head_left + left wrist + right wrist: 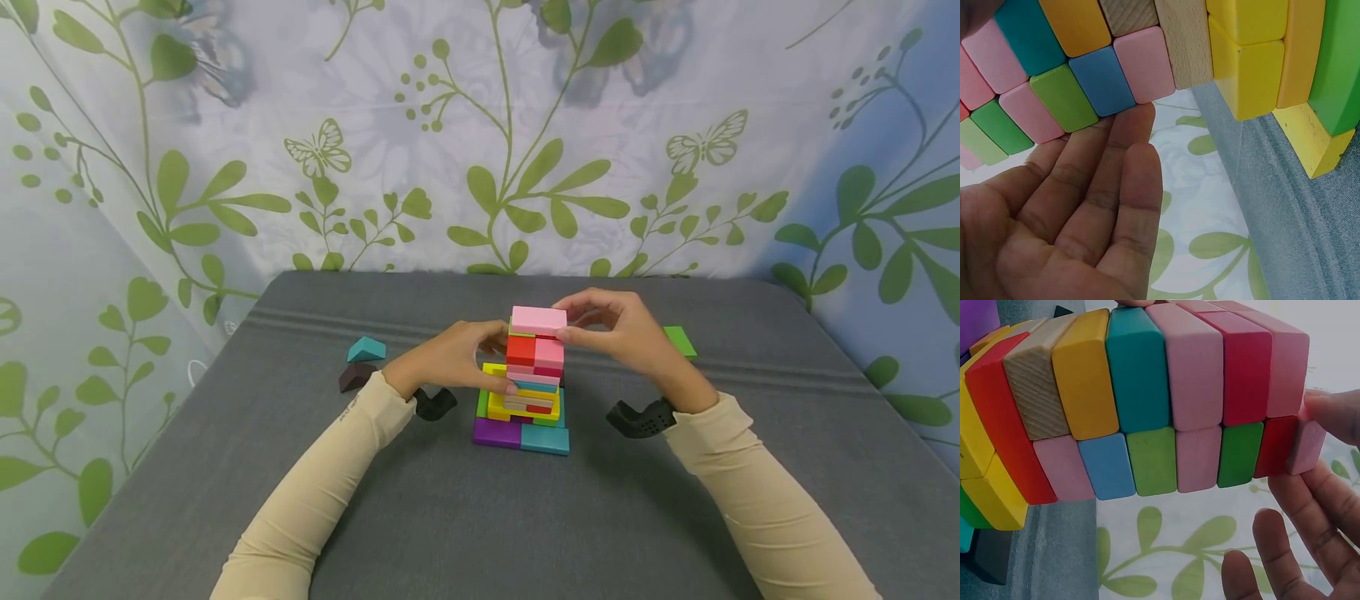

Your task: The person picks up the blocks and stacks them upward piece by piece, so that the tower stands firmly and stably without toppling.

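A tower of coloured wooden blocks (532,382) stands on a purple block (497,432) and a teal block (545,439). My left hand (459,354) is around the tower's left side, thumb on the front and fingers behind. In the left wrist view, the fingers (1134,194) touch the back of the blocks. At the top, my right hand (611,327) pinches a pink block (1307,447) at its right end, between thumb and fingers. That block lies on the top of the stack, beside a red block (1274,447) in the right wrist view.
To the left on the grey table (420,517) lie a teal triangular block (367,348) and a dark brown block (356,377). A light green block (680,341) lies behind my right wrist. A leaf-patterned cloth (450,167) hangs behind the table.
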Tool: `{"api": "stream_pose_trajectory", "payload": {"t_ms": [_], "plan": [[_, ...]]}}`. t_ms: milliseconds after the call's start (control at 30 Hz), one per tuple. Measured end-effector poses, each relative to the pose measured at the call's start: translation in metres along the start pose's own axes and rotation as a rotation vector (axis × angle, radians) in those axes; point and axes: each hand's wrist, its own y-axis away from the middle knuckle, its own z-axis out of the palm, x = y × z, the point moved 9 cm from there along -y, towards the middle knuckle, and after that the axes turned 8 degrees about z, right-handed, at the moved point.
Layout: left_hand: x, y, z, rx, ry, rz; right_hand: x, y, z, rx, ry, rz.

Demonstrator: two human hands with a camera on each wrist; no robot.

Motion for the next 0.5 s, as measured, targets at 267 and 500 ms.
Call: {"api": "stream_pose_trajectory", "payload": {"t_ms": [267,500], "plan": [[0.0003,0.0,-0.0007,0.003,0.001,-0.001,-0.0007,-0.0012,0.0029,-0.01,-0.001,-0.002],[-0.0015,-0.0004,-0.0004,0.003,-0.003,0.001,0.0022,-0.0009,0.0051,-0.03,-0.013,-0.014]]}}
